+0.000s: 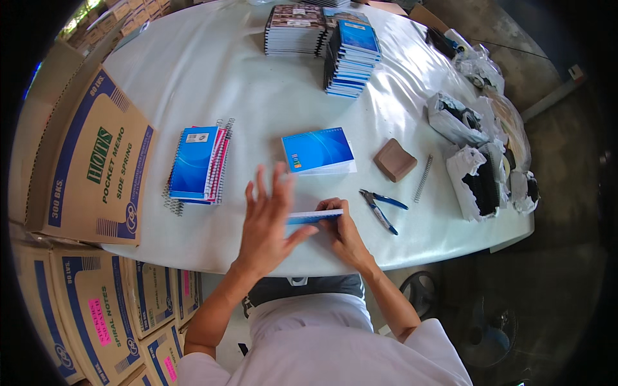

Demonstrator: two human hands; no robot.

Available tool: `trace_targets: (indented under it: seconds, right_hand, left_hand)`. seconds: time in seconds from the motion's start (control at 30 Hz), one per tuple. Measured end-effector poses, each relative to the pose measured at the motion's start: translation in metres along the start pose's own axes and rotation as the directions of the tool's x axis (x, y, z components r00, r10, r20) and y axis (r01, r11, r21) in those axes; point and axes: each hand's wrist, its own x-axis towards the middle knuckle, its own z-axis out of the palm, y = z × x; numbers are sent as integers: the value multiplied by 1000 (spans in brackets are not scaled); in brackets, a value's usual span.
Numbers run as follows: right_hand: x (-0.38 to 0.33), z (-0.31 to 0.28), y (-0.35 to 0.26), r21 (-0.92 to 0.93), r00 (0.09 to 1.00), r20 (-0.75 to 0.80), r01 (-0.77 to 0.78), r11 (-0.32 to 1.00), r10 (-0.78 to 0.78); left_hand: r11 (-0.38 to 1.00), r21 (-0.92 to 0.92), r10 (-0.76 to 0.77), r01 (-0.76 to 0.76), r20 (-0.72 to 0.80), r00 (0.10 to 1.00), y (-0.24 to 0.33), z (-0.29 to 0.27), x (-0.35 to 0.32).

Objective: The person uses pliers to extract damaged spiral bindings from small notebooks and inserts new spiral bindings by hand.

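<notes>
The held notebook (313, 217) runs lengthwise left-right; the right hand (347, 234) grips its right end, the left hand (266, 222) open by its left.

Blue notebook (312, 217) in the right grip (347, 239), pliers (382, 215) nearby.

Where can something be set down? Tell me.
The white tabletop is bare between the blue and pink wire-bound notebook pile and the flat blue notebook, and from there to the tall blue notebook stack. Crowded: the right edge, with white plastic bags.
</notes>
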Motion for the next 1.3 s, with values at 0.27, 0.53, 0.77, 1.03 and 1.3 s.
trace_targets:
  seconds: [0.27, 0.53, 0.77, 1.03, 1.3]
  right_hand:
    - [41, -193, 42, -627, 660, -685, -321, 709, -308]
    - [37, -204, 35, -698, 781, -591, -370, 613, -201]
    - [3, -77, -51, -203, 997, -81, -19, 979, 2]
    - [4, -81, -41, -108, 999, 28, -21, 994, 24]
    - [10, -83, -60, -325, 981, 173, 136, 936, -83]
  left_hand:
    - [979, 164, 64, -120, 315, 947, 7, 25, 9]
    - [976, 184, 60, -120, 302, 951, 10, 24, 8]
    - [970, 208, 68, -126, 264, 962, 7, 28, 8]
    - [973, 224, 4, -60, 243, 970, 11, 33, 10]
    - [969, 239, -9, -57, 264, 964, 10, 32, 8]
